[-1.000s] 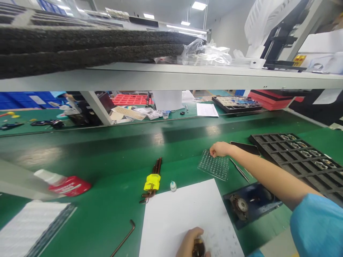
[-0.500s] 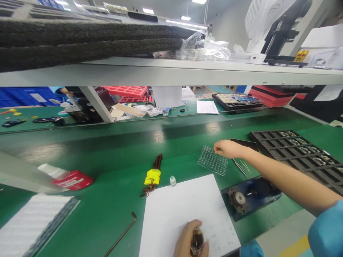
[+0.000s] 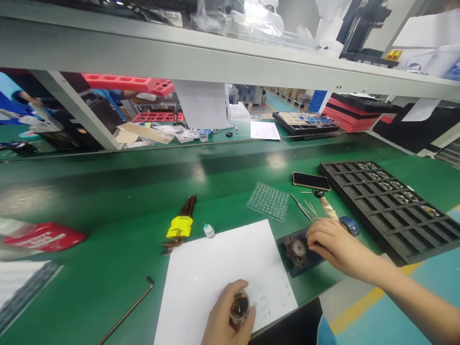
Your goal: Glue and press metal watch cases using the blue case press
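Note:
My left hand is wrapped round a small round part with a clear rim and a dark, copper-coloured inside, low over the white sheet. My right hand has its fingers pinched together above the dark blue fixture, just right of its round metal piece; anything between the fingertips is too small to make out. Beyond the sheet lies a clear dimpled tray. Tweezers and thin sticks rest to the right of that tray.
Hex keys in a yellow holder, a small white bottle and a long hex key lie leftward. A red bottle is far left. Rightward are a phone and black foam tray. A shelf crosses above.
My right hand has moved from the clear dimpled tray down and right to the fixture. My left hand still holds the round part. The camera view has shifted, uncovering the phone.

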Available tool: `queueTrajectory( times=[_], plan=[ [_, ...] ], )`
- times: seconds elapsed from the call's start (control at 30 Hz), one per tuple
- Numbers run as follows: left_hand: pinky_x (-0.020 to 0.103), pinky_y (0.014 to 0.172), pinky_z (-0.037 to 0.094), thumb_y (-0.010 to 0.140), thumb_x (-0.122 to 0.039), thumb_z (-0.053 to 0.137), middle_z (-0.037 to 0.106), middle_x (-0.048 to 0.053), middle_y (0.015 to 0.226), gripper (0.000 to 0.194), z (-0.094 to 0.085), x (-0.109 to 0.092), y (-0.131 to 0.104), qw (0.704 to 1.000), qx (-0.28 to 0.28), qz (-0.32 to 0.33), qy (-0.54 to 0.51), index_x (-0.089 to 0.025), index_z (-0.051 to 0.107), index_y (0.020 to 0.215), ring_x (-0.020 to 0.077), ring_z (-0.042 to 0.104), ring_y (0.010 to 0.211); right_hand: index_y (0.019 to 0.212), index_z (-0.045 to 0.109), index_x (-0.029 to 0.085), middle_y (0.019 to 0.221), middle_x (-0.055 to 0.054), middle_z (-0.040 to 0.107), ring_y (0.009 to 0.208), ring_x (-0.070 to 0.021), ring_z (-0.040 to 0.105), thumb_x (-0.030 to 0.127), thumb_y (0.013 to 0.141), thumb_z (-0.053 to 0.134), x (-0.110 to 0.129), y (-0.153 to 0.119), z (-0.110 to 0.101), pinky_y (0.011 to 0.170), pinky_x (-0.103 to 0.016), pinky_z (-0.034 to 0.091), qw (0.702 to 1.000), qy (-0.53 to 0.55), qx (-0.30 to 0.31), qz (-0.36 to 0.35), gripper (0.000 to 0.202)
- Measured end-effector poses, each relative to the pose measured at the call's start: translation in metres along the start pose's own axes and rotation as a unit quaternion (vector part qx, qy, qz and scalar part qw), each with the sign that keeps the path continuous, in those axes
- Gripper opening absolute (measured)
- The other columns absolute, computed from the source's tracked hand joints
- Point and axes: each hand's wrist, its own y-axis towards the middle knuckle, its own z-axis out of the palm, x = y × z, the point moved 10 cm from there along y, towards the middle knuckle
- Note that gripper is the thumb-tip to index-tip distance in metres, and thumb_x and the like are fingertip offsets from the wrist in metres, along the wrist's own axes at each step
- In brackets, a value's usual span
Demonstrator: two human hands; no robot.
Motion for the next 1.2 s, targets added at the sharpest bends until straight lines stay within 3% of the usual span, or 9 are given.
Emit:
queueTrajectory(
  times=[0.13,0.57,0.83,1.0,1.2],
  plan=[
    [0.049,0.112,0.053,0.090,-0.059,0.066,0.072,0.011,0.118,0.046,-0.004,-0.002,-0.001,1.000,-0.014,-0.006,-0.006,-0.023,0.071,0.118,0.0339,0.069,0.108,0.105,0.052,0.023,0.101,-0.003,0.069,0.097,-0.0242,0.067,0.016,0.115,0.048,0.000,0.000,0.003,0.109,-0.052,0.043,0.998,-0.042,-0.044,-0.034,0.013],
    [0.040,0.102,0.058,0.088,-0.056,0.070,0.072,0.009,0.117,0.043,-0.008,-0.015,-0.003,0.999,-0.025,-0.021,-0.027,-0.024,0.071,0.116,0.0295,0.069,0.105,0.104,0.057,0.020,0.097,-0.002,0.069,0.089,-0.0195,0.067,0.014,0.115,0.046,0.009,-0.006,-0.002,0.110,-0.044,0.042,0.984,-0.102,-0.112,-0.091,0.017],
    [0.040,0.099,0.061,0.087,-0.059,0.072,0.073,0.010,0.116,0.046,-0.010,-0.017,-0.003,0.999,-0.038,-0.023,-0.029,-0.023,0.072,0.115,0.0305,0.071,0.104,0.099,0.058,0.019,0.096,-0.003,0.068,0.087,-0.0199,0.064,0.010,0.111,0.048,0.012,-0.004,0.000,0.111,-0.046,0.043,0.976,-0.145,-0.114,-0.113,0.017],
    [0.038,0.100,0.061,0.087,-0.059,0.072,0.074,0.009,0.114,0.045,-0.011,-0.021,-0.003,0.999,-0.041,-0.022,-0.025,-0.023,0.073,0.115,0.0290,0.071,0.102,0.096,0.057,0.020,0.093,-0.004,0.068,0.086,-0.0208,0.063,0.007,0.106,0.050,0.009,0.002,-0.003,0.103,-0.043,0.051,0.980,-0.121,-0.095,-0.126,0.017],
    [0.035,0.093,0.061,0.087,-0.059,0.070,0.073,0.010,0.114,0.046,-0.009,-0.022,-0.004,0.999,-0.033,-0.026,-0.032,-0.022,0.072,0.114,0.0281,0.070,0.101,0.100,0.059,0.019,0.097,-0.006,0.070,0.090,-0.0235,0.066,0.012,0.110,0.052,0.006,-0.006,-0.007,0.095,-0.045,0.056,0.983,-0.114,-0.086,-0.114,0.014]
  ],
)
